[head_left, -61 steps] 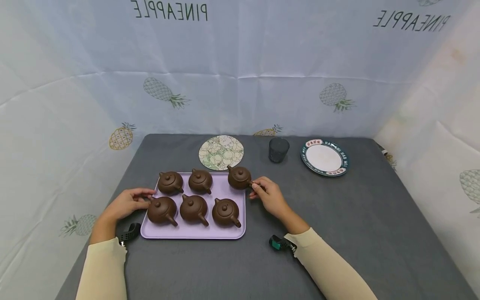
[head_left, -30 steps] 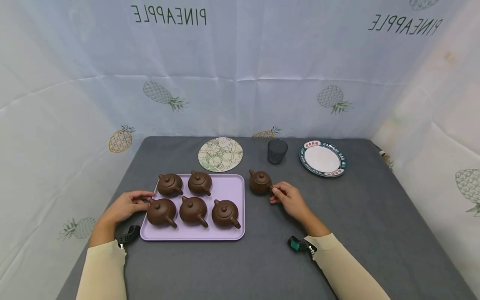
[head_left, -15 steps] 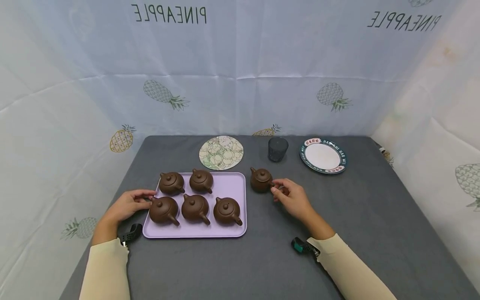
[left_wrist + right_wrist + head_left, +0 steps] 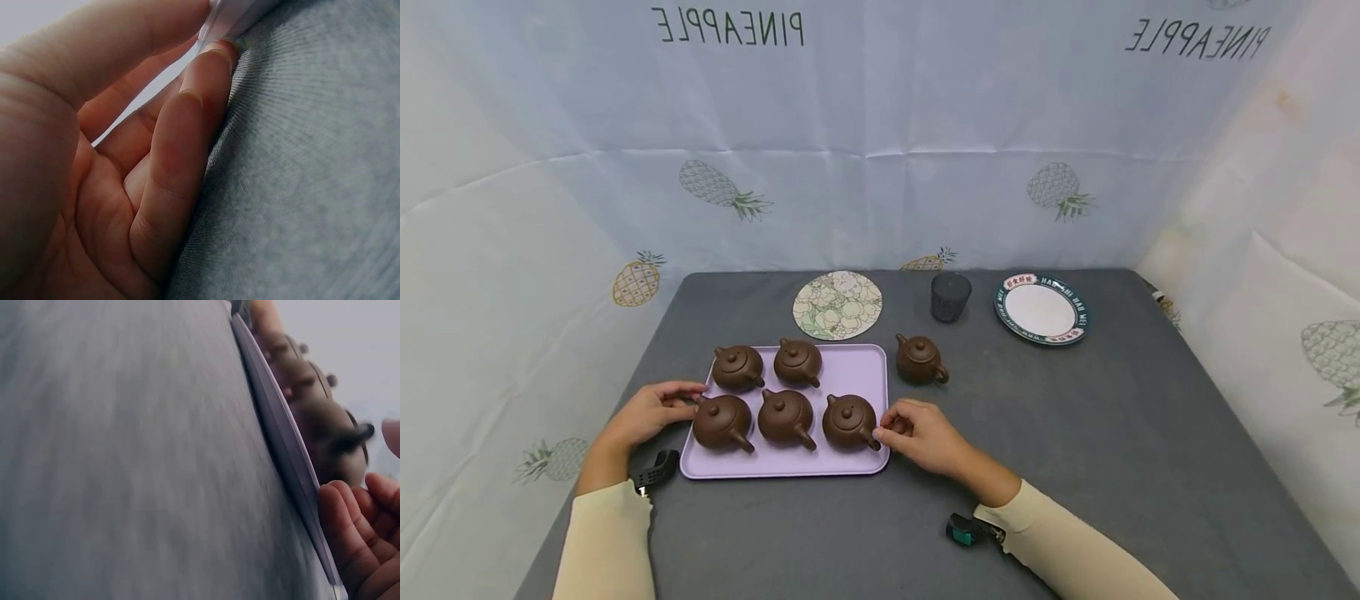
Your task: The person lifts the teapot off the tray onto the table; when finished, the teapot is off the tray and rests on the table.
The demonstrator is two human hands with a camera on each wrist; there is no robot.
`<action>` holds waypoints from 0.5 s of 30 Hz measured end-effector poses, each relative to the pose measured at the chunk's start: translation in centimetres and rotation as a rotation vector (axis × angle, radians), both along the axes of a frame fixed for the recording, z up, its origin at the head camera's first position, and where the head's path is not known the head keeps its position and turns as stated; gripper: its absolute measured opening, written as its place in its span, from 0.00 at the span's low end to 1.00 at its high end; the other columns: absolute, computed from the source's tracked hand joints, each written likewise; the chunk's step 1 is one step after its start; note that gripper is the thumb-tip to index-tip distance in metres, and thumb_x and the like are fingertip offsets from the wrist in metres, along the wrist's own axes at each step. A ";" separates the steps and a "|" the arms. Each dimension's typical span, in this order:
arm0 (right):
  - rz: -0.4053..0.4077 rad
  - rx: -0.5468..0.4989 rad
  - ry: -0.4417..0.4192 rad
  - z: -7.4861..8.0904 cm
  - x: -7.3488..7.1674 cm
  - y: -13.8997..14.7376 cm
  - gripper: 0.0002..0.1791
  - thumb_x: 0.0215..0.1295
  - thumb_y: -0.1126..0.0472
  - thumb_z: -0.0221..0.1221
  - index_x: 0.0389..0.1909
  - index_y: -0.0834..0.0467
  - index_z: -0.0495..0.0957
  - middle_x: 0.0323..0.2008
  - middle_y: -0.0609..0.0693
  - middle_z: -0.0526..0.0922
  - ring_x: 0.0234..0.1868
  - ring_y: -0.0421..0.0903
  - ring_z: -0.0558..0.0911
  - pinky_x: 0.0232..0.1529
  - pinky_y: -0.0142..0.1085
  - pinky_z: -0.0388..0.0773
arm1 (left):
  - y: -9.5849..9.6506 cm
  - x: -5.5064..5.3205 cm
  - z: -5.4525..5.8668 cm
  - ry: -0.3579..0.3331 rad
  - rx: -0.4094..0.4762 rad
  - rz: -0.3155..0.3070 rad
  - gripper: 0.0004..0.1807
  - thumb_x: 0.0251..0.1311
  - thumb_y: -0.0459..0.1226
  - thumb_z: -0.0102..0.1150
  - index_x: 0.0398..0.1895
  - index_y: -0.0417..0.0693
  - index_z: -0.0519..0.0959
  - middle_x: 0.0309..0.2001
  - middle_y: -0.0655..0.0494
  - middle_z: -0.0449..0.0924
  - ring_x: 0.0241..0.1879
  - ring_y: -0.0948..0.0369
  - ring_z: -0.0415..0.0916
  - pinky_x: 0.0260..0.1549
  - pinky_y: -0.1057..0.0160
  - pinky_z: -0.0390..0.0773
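My left hand is at the left edge of a lilac tray. In the left wrist view its thumb and curled fingers hold the tray's rim. Several brown teapots stand on the tray in two rows. My right hand is at the tray's right edge, by the handle of the front right teapot. The right wrist view has the thumb and fingers apart, not closed round that handle. Another teapot stands upright on the cloth, just right of the tray, untouched.
Behind the tray lies a round patterned mat. A dark cup stands to its right, then a white plate with a green rim. Grey cloth covers the table. Pineapple-print curtains rise along the back and sides.
My right hand lifted the back right teapot off the tray by its handle, set it on the cloth and let go. It then moved left and nearer. The left hand stayed.
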State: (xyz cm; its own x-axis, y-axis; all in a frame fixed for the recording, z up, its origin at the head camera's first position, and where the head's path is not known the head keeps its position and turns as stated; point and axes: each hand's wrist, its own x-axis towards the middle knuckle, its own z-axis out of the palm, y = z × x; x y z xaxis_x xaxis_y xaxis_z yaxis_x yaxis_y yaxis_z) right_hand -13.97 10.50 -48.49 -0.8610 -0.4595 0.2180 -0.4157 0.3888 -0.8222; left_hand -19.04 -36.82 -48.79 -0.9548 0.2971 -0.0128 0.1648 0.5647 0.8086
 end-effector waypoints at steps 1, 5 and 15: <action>0.006 0.011 0.008 0.0 0.0 -0.3 0.08 0.62 0.52 0.66 0.34 0.52 0.80 0.28 0.39 0.77 0.26 0.36 0.76 0.27 0.32 0.75 | 0.0 0.0 0.0 0.003 0.002 -0.005 0.22 0.57 0.30 0.66 0.54 0.31 0.77 0.38 0.58 0.81 0.30 0.66 0.76 0.31 0.69 0.74; 0.017 0.050 0.002 0.1 0.1 -1.2 0.09 0.61 0.51 0.67 0.33 0.51 0.80 0.27 0.38 0.75 0.26 0.35 0.74 0.26 0.32 0.73 | 0.0 0.1 0.1 0.020 0.016 -0.013 0.21 0.57 0.30 0.66 0.54 0.30 0.77 0.38 0.58 0.81 0.30 0.66 0.76 0.30 0.70 0.74; -0.074 0.071 -0.034 0.3 1.3 -1.9 0.08 0.62 0.52 0.66 0.26 0.47 0.79 0.20 0.36 0.74 0.21 0.34 0.72 0.22 0.31 0.70 | -0.2 0.3 -0.4 0.015 0.038 -0.011 0.21 0.57 0.30 0.66 0.53 0.29 0.77 0.38 0.62 0.82 0.31 0.66 0.78 0.32 0.71 0.75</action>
